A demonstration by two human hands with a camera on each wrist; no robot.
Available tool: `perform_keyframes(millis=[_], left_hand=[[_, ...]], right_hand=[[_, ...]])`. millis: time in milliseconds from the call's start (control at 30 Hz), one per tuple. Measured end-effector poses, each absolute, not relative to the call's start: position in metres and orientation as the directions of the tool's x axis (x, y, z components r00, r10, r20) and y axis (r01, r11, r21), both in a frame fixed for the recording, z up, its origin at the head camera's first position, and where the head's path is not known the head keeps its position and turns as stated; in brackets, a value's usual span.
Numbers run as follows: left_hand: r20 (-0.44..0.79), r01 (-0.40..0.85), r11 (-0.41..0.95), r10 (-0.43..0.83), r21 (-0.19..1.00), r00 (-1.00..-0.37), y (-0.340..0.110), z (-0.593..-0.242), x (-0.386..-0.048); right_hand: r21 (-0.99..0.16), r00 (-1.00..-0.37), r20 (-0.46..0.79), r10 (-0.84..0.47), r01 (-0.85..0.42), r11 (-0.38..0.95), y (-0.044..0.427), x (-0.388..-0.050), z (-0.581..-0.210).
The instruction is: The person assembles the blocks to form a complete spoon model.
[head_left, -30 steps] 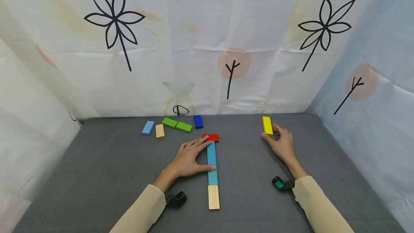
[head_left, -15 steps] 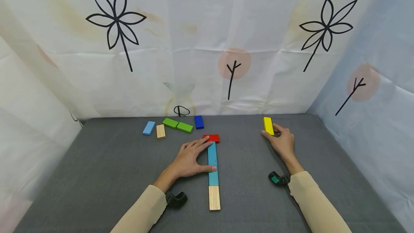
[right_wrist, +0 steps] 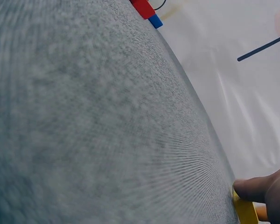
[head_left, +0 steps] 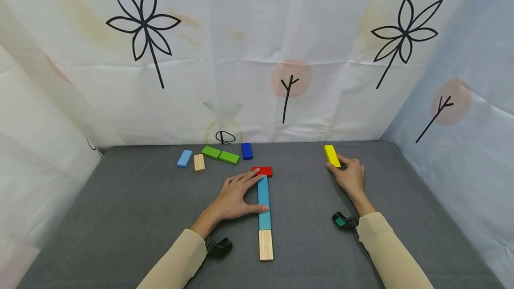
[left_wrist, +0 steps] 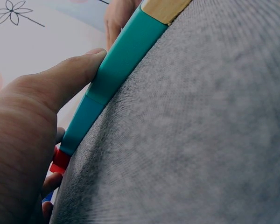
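In the head view a column of blocks stands at the middle: a red block [head_left: 263,171] lies crosswise at the far end, then two light blue blocks [head_left: 263,191], then a wooden block [head_left: 266,245] nearest. My left hand [head_left: 233,197] is spread over the column's left side, fingertips at the red block and thumb on the light blue ones; the left wrist view shows the thumb against a teal-looking block [left_wrist: 126,56]. Off to the right, my right hand [head_left: 350,178] pinches the near end of a yellow block [head_left: 331,155] between thumb and fingers.
At the back left of the grey table [head_left: 140,217] lie a blue block [head_left: 184,158], a wooden block [head_left: 199,163], two green blocks [head_left: 229,158] and a dark blue block [head_left: 246,151]. White printed cloth [head_left: 241,21] hangs behind the table and along both sides.
The yellow block's far end has swung slightly left, and my right hand has closed in on its near end. My left hand has stayed in place.
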State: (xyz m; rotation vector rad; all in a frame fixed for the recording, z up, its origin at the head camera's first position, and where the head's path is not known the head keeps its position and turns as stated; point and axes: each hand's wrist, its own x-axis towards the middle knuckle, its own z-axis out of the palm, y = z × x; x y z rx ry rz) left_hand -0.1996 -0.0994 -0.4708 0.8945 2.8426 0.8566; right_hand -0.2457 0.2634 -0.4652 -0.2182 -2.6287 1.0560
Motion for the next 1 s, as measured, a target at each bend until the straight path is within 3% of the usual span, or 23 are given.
perform_keyframes(millis=[1000], left_hand=[[0.113,0.51,0.679,0.539,0.528,-0.835,-0.1,-0.471,-0.2]], right_hand=[[-0.758,-0.955,0.205,0.214,-0.017,0.652,0.268,-0.245,-0.453]])
